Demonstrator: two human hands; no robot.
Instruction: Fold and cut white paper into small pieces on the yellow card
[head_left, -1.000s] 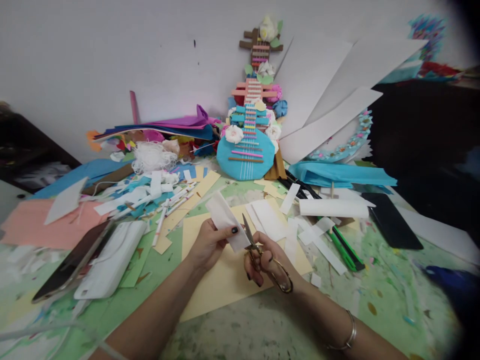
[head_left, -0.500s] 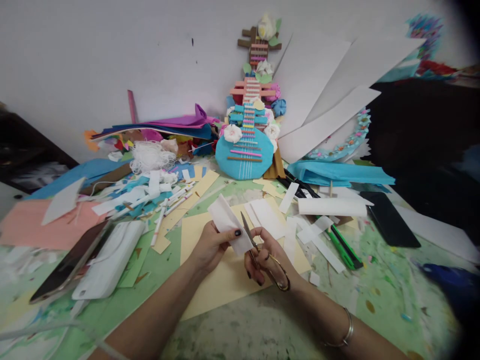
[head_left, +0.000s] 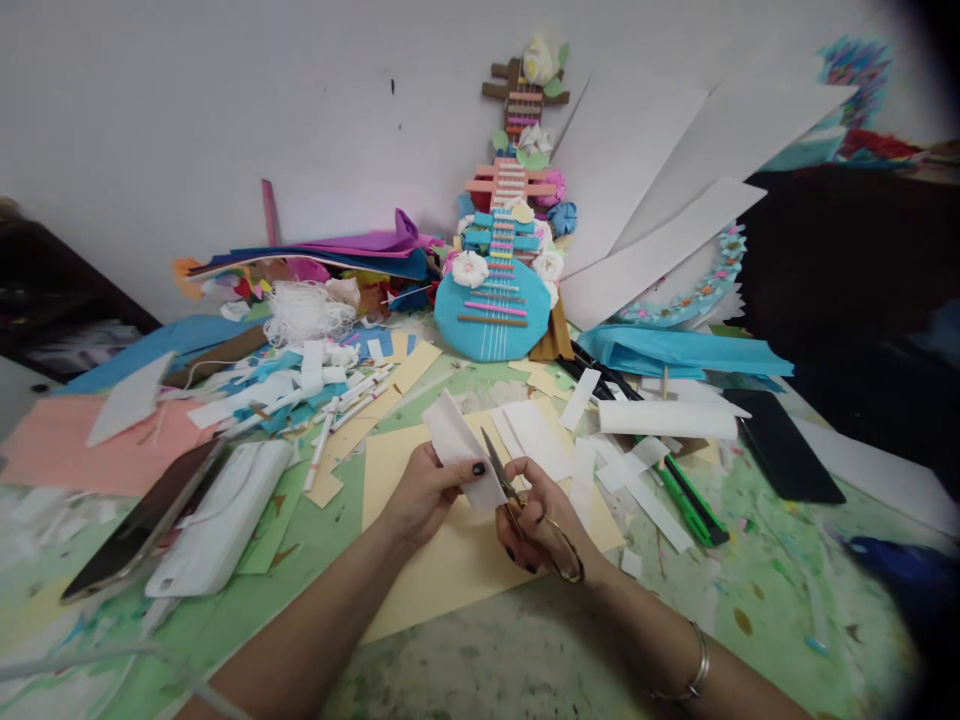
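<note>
Between thumb and fingers, my left hand (head_left: 429, 492) pinches a folded strip of white paper (head_left: 454, 432) that slants down to the right. My right hand (head_left: 541, 515) is wrapped round gold-handled scissors (head_left: 498, 462), whose blades point up and left beside the strip's right edge. Whether the blades touch the paper I cannot tell. Both hands are above a cream paper sheet (head_left: 420, 590), and more white paper pieces (head_left: 534, 440) lie on it just beyond the scissors.
A blue paper instrument (head_left: 491, 312) with flowers leans on the wall. Left are a phone (head_left: 142, 520), a white power bank (head_left: 219, 520) and paper scraps. At the right lie a green cutter (head_left: 691, 500), a white roll (head_left: 667, 419) and a black phone (head_left: 789, 446).
The scissors and my right hand have shifted very slightly right relative to the paper strip. The whole view has moved a little. My left hand keeps its hold on the strip.
</note>
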